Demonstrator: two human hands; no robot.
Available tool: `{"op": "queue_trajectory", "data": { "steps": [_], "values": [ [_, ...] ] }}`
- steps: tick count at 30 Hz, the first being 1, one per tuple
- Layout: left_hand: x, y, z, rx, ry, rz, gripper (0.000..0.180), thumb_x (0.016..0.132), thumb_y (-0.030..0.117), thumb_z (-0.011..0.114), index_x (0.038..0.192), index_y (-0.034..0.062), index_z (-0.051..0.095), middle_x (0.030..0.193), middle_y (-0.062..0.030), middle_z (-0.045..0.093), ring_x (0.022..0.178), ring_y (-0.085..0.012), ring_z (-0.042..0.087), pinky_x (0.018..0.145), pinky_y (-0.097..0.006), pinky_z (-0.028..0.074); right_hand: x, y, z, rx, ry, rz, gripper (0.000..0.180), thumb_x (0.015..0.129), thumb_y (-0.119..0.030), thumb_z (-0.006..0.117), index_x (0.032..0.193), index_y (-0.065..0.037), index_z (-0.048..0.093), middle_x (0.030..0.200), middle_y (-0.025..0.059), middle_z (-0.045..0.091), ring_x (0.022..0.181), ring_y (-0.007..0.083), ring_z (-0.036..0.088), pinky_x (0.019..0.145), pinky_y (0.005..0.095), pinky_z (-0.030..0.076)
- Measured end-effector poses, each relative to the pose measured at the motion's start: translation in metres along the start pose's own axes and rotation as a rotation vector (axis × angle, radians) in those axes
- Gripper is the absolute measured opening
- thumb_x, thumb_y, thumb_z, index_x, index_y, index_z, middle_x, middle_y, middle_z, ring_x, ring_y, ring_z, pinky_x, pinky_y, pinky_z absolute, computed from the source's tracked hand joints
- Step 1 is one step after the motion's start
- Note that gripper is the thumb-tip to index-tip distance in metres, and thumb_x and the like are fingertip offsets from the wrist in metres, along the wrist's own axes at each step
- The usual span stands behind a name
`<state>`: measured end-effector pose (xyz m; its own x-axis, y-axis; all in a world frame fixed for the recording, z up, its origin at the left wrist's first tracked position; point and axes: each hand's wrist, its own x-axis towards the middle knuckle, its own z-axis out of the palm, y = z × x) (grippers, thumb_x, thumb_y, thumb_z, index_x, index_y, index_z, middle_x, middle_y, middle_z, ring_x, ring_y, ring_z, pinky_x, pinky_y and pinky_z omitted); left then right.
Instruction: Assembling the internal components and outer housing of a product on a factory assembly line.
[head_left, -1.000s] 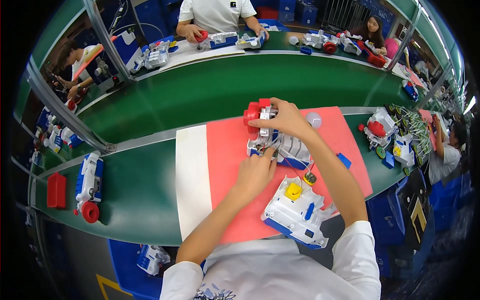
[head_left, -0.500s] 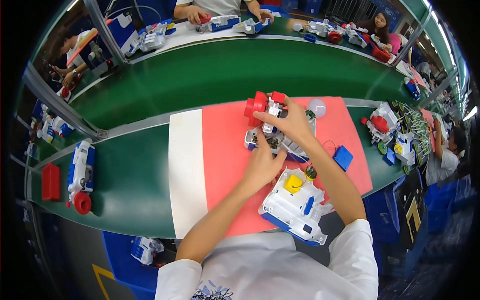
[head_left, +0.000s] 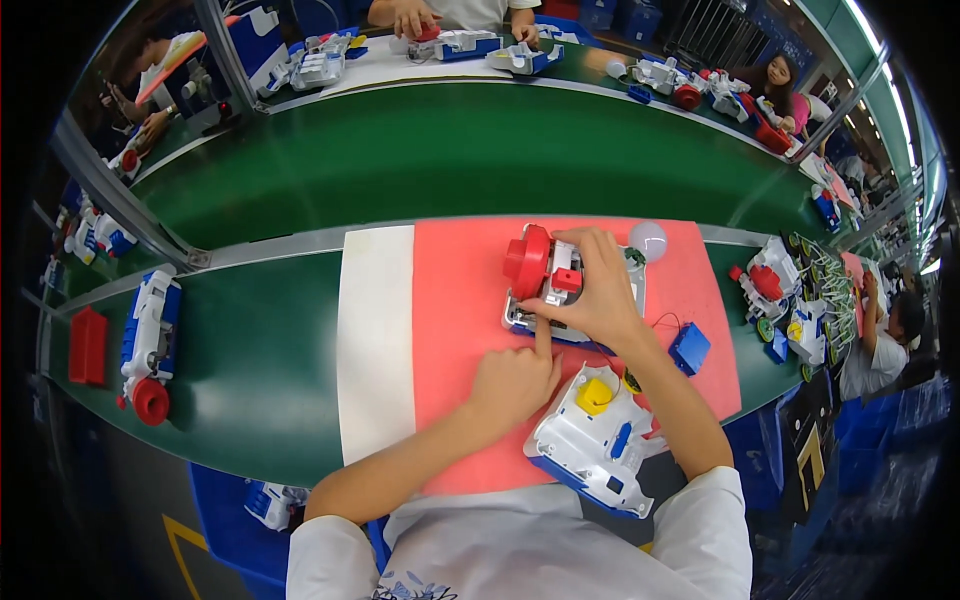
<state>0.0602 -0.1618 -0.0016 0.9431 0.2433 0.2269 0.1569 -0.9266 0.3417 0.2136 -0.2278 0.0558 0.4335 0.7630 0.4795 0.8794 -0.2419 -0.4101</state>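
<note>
On the pink mat [head_left: 460, 300] lies a white-and-blue plastic housing half [head_left: 638, 290] with parts inside. My right hand [head_left: 603, 295] is closed around a white assembly [head_left: 556, 268] with a red wheel-shaped part [head_left: 530, 262] and a small red block [head_left: 567, 280], held over the housing's left end. Below it, my left hand [head_left: 512, 385] stretches its index finger up to the housing's near edge, the other fingers curled and holding nothing visible. Nearer to me rests another white housing half [head_left: 590, 440] with a yellow piece [head_left: 595, 396], partly beside my right forearm.
A blue box [head_left: 690, 349] on a wire and a translucent dome [head_left: 648, 241] lie right on the mat. Farther right are a part-built unit [head_left: 768, 278] and wired round boards [head_left: 825, 275]. At left stand a finished-looking unit [head_left: 150, 335] and red bin [head_left: 88, 346]. Co-workers sit around the bench.
The red-wheeled assembly has tilted and come down closer to the housing in my right hand. My left hand has drawn back toward me, its index finger now extended. The head view has shifted slightly.
</note>
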Motion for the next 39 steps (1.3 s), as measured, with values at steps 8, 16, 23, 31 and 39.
{"op": "queue_trajectory", "data": {
  "steps": [8, 16, 23, 31, 39],
  "values": [
    [-0.004, 0.006, 0.009, 0.12, -0.047, 0.0, 0.073, 0.091, 0.036, 0.062, 0.136, -0.018, 0.041, 0.05, -0.0095, 0.06, 0.045, -0.0245, 0.064, 0.041, -0.039, 0.051, 0.004, -0.005, 0.002, -0.012, -0.045, -0.055, 0.082, 0.056, -0.038, 0.093, 0.119, -0.001, 0.056, 0.118, 0.0147, 0.058, 0.109, 0.0356, 0.055, 0.092, 0.0434, 0.047],
    [-0.008, 0.011, -0.009, 0.188, -0.13, 0.051, 0.068, 0.087, 0.027, 0.06, 0.136, -0.0169, 0.044, 0.057, -0.0084, 0.063, 0.048, -0.0187, 0.064, 0.043, -0.032, 0.05, 0.004, 0.004, -0.002, 0.057, -0.188, -0.126, 0.08, 0.072, -0.036, 0.086, 0.136, -0.002, 0.052, 0.126, 0.0205, 0.057, 0.115, 0.0386, 0.057, 0.096, 0.0422, 0.05],
    [-0.008, 0.015, -0.023, 0.255, -0.21, 0.058, 0.067, 0.086, 0.025, 0.06, 0.138, -0.0135, 0.044, 0.058, -0.0049, 0.061, 0.048, -0.0155, 0.062, 0.041, -0.031, 0.048, 0.008, 0.015, -0.024, 0.097, -0.403, -0.125, 0.083, 0.078, -0.028, 0.08, 0.147, -0.005, 0.041, 0.135, 0.0216, 0.048, 0.12, 0.04, 0.052, 0.1, 0.0427, 0.048],
    [-0.026, -0.026, -0.075, 0.015, 0.09, 0.387, 0.044, 0.091, 0.021, 0.06, 0.128, -0.0035, 0.06, 0.069, -0.0065, 0.063, 0.061, -0.0241, 0.067, 0.054, -0.033, 0.053, 0.007, 0.015, -0.015, 0.187, -0.363, -0.084, 0.084, 0.073, -0.031, 0.083, 0.144, -0.006, 0.045, 0.139, 0.0189, 0.049, 0.124, 0.0378, 0.052, 0.106, 0.0464, 0.043],
    [0.075, -0.068, -0.063, -1.14, -0.241, -0.645, 0.067, 0.094, 0.04, 0.065, 0.145, 0.0036, 0.041, 0.144, -0.0151, 0.041, 0.137, -0.0267, 0.039, 0.114, -0.038, 0.029, 0.0, 0.017, -0.015, 0.069, -0.212, -0.199, 0.086, 0.071, -0.036, 0.084, 0.14, -0.002, 0.045, 0.136, 0.0181, 0.055, 0.124, 0.0378, 0.053, 0.107, 0.0468, 0.04]
  ]
}}
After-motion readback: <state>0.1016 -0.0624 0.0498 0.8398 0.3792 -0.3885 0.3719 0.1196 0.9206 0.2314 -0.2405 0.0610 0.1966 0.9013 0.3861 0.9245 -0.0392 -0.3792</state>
